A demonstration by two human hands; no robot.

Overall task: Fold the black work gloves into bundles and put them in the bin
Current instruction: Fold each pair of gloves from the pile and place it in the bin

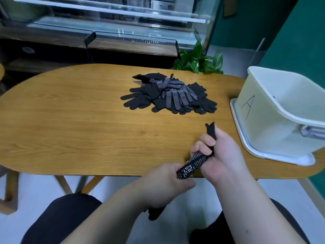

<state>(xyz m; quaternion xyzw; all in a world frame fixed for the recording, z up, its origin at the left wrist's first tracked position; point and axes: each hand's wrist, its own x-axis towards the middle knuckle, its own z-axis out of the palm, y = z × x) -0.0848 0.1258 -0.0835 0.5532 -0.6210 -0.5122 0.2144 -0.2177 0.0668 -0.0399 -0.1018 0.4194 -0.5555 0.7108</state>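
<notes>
A pile of black work gloves with white grip dots lies on the far middle of the wooden table. Both my hands grip one rolled-up glove over the table's near edge. My left hand holds its lower end, and black fabric hangs below that hand. My right hand is closed around the upper end, whose cuff sticks up above my fingers. The white bin, marked with a letter A, stands at the right end of the table and looks empty.
The bin sits on a white lid or tray. A green leafy plant stands behind the table's far edge. A glass display counter fills the background. My dark-clothed knees are below the table edge.
</notes>
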